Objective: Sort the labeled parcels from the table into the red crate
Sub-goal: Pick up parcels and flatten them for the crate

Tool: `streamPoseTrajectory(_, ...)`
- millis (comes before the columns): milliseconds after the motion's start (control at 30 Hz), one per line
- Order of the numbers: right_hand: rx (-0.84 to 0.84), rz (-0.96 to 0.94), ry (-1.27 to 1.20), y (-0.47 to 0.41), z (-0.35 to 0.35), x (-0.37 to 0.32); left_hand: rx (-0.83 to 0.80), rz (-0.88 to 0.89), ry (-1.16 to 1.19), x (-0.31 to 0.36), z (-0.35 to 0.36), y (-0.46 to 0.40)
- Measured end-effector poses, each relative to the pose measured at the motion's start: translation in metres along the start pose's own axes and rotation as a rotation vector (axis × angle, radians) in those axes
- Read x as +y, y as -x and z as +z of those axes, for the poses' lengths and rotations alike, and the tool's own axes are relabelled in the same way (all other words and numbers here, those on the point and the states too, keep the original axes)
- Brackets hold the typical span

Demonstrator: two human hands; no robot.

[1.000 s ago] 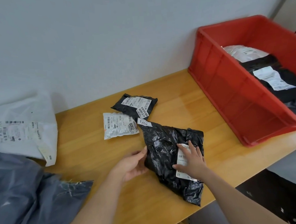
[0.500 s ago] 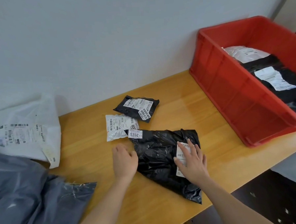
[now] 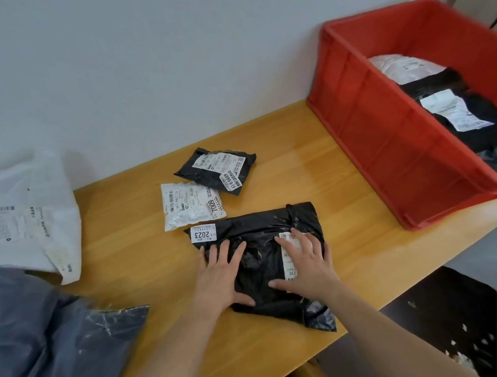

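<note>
Left of the large black parcel (image 3: 262, 262), a big white parcel (image 3: 27, 220) and grey bag (image 3: 47, 328) wait on the worktop (image 3: 312, 167). Behind it lie two small labelled parcels, white (image 3: 190, 204) and black (image 3: 216, 168). Left hand (image 3: 221, 276) and right hand (image 3: 304, 264) press flat on it, fingers spread, gripping nothing. To its right, the red crate (image 3: 383, 141) already holds two parcels; sorting seems under halfway.

Two bare hands lie flat, side by side, palms down.

The left hand (image 3: 221, 279) has its fingers spread straight and thumb out to the right. The right hand (image 3: 304, 264) is likewise flat, fingers fanned. Both forearms reach in from the bottom edge.
</note>
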State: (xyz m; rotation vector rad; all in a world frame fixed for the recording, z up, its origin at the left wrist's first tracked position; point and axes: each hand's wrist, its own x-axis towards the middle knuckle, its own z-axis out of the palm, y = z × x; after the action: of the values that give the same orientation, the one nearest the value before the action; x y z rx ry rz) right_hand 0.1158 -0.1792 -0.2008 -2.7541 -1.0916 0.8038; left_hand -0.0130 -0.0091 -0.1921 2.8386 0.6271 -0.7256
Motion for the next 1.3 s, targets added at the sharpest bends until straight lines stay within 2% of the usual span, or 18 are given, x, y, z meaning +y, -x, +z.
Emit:
streamPoseTrajectory(100, 0.129, 0.011, -0.017, -0.008, -0.012, 0.000, 0.154, 0.100, 0.052, -0.001, -0.012, -0.007)
streamPoseTrajectory(167, 0.102, 0.024, -0.006, -0.016, -0.016, 0.003, 0.091, 0.119, 0.037, -0.003, -0.014, -0.013)
streamPoseTrajectory(333, -0.114, 0.103, -0.051, -0.034, -0.013, 0.008, -0.132, 0.059, -0.039, -0.011, 0.001, -0.021)
streamPoseTrajectory(433, -0.141, 0.130, -0.061, -0.038, -0.011, 0.005, -0.196, 0.029, -0.032, -0.011, 0.003, -0.023)
streamPoseTrajectory(500, -0.071, 0.130, -0.080, -0.033, -0.011, 0.003, -0.152, 0.045, 0.030, -0.007, 0.001, -0.024)
streamPoseTrajectory(600, 0.069, 0.094, -0.145, -0.018, -0.007, -0.004, 0.037, 0.175, 0.099, -0.001, -0.003, -0.025)
streamPoseTrajectory(700, 0.086, 0.077, -0.146, -0.001, 0.004, -0.012, 0.032, 0.245, 0.041, 0.002, -0.002, -0.026)
streamPoseTrajectory(800, 0.014, 0.077, -0.038, 0.000, 0.014, -0.011, -0.088, 0.142, 0.005, 0.000, 0.006, -0.031)
streamPoseTrajectory(933, -0.039, 0.066, -0.090, -0.008, 0.009, -0.006, -0.145, 0.063, -0.001, 0.006, 0.006, -0.029)
streamPoseTrajectory(1033, 0.107, 0.096, -0.145, -0.001, -0.001, -0.006, -0.152, -0.035, 0.034, 0.012, -0.001, -0.024)
streamPoseTrajectory(1100, 0.257, 0.174, -0.164, 0.010, -0.007, -0.005, -0.210, -0.115, 0.084, 0.017, -0.009, -0.020)
streamPoseTrajectory(1167, 0.325, 0.278, -0.208, 0.018, -0.014, -0.001, -0.255, -0.164, 0.203, 0.023, -0.023, -0.019)
streamPoseTrajectory(1233, 0.321, 0.371, -0.270, 0.020, -0.021, 0.003, -0.167, -0.139, 0.258, 0.028, -0.039, -0.019)
streamPoseTrajectory(1300, 0.308, 0.383, -0.292, 0.021, -0.028, 0.004, 0.033, -0.068, 0.203, 0.030, -0.051, -0.019)
